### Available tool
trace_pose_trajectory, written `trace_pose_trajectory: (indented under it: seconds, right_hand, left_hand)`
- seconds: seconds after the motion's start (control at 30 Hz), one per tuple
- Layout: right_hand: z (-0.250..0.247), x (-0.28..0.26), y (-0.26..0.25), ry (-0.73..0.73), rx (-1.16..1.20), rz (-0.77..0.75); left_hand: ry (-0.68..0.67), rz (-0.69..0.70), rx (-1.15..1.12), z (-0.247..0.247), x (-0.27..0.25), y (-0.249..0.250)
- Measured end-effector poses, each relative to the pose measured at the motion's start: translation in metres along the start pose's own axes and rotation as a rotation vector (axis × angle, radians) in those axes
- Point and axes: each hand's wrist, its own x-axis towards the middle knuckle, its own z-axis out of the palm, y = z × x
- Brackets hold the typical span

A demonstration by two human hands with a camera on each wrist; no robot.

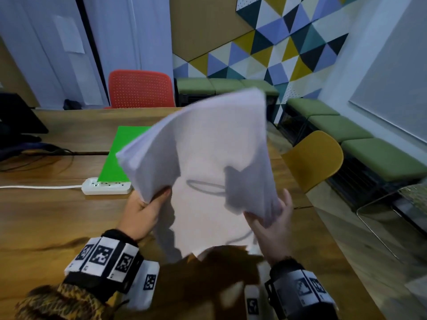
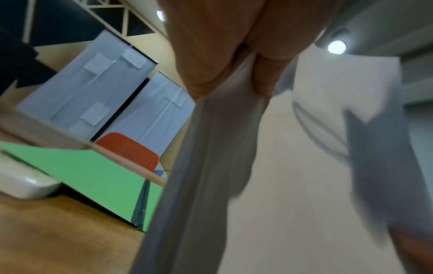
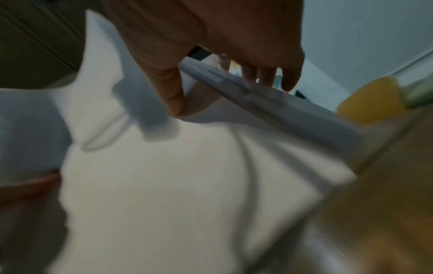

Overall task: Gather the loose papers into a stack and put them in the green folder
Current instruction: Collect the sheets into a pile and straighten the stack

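Both hands are holding the stack of papers (image 1: pixel 208 158) up off the tabletop (image 1: pixel 57 215), and the wrists with their marker bands are sitting lowest in the head view. The left hand (image 1: pixel 144 211) is pinching the stack's near left corner, thumb on top and fingers underneath; the left wrist view is showing the sheets running down between thumb and fingers (image 2: pixel 264 74). The right hand (image 1: pixel 272 229) is gripping the near right corner, thumb on the upper face, fingers spread behind the edge. The stack is sagging in the middle and its far edge is fanning slightly, so the sheets are probably not yet squared.

To do this step well, I would be tipping the stack upright and tapping its lower edge on the tabletop, loosening both grips just enough for the sheets to slide level, then tapping one side edge too. Holding by corners alone is risking a slipped sheet; moving the hands toward the middle of each side should be steadying it.

Beyond the stack, the green folder (image 1: pixel 120 155) is lying flat and closed on the tabletop, partly hidden by the papers, its near end just beside a white power strip (image 1: pixel 106 186). One hand will likely be needed to open it.
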Motion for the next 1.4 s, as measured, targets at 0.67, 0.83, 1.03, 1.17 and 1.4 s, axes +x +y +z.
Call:
trace_pose_trajectory:
  seconds: [0.67, 0.83, 1.03, 1.17, 1.4]
  right_hand:
    - [-0.050, 0.011, -0.018, -0.193, 0.296, -0.103]
    - [-0.050, 0.006, -0.020, -0.258, 0.135, -0.063]
    - [-0.051, 0.001, 0.012, -0.157, 0.021, -0.107]
    - [-0.043, 0.002, 0.007, -0.127, 0.054, -0.115]
    - [-0.051, 0.000, 0.003, -0.110, 0.080, -0.144]
  left_hand:
    - [-0.351, -0.229, -0.755, -0.100, 0.015, -0.015]
    - [-0.218, -0.027, -0.165, -0.093, 0.015, 0.003]
    - [-0.132, -0.149, -0.187, -0.064, -0.023, -0.043]
    - [-0.071, -0.136, -0.118, -0.053, -0.025, -0.042]
    - [-0.030, -0.049, -0.148, -0.074, -0.019, -0.041]
